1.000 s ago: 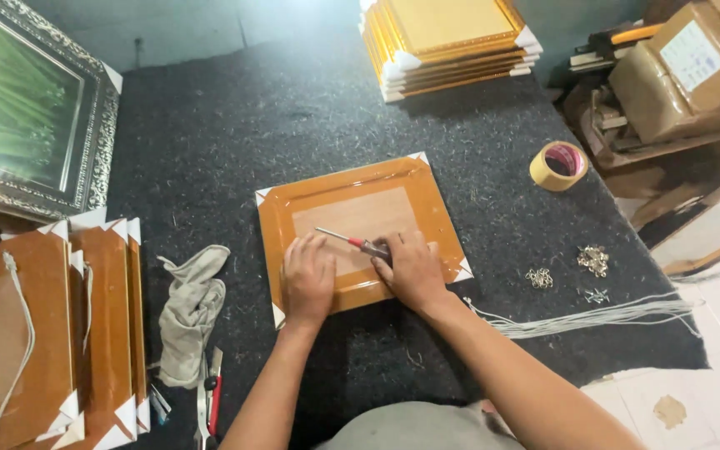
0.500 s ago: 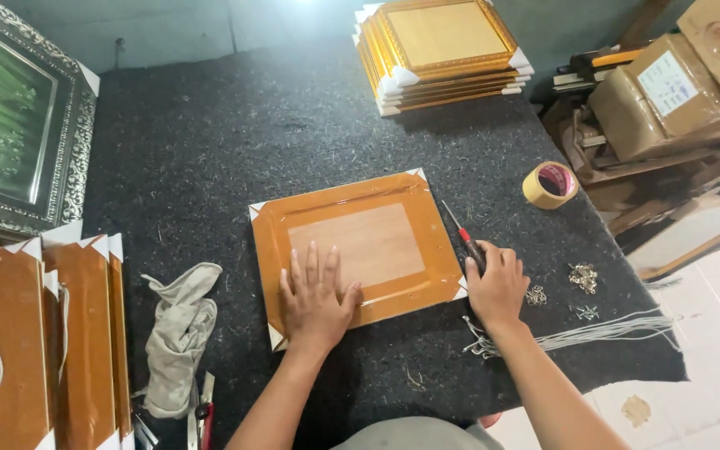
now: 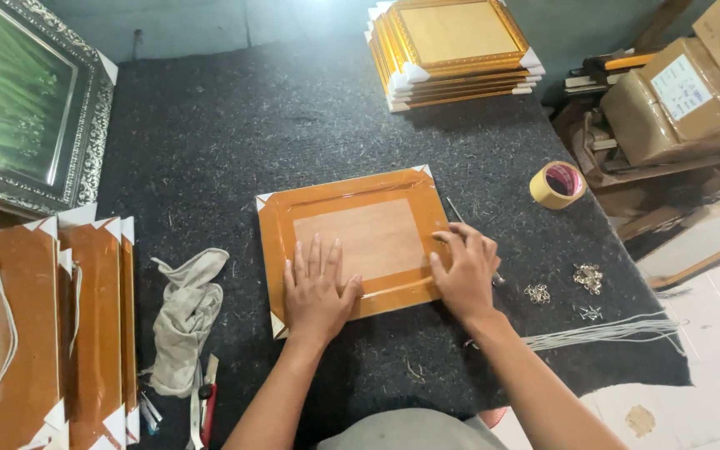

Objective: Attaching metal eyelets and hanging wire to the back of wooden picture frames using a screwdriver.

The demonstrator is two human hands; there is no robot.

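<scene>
The orange-brown wooden picture frame (image 3: 352, 237) lies back-up in the middle of the dark felt-covered table (image 3: 235, 125). At the frame's near edge the left hand (image 3: 317, 287) presses flat, fingers spread, holding nothing. The right hand (image 3: 464, 271) grips the frame's right edge, fingers curled over it; a thin metal tool (image 3: 455, 210) lies just beside it. Left of the frame lies a crumpled grey cloth glove (image 3: 183, 317). Right of the frame sit small metal hooks (image 3: 587, 277), white strings (image 3: 606, 332) and a yellow tape roll (image 3: 557, 184). Beyond the frame stands a stack of similar frames (image 3: 453, 50).
</scene>
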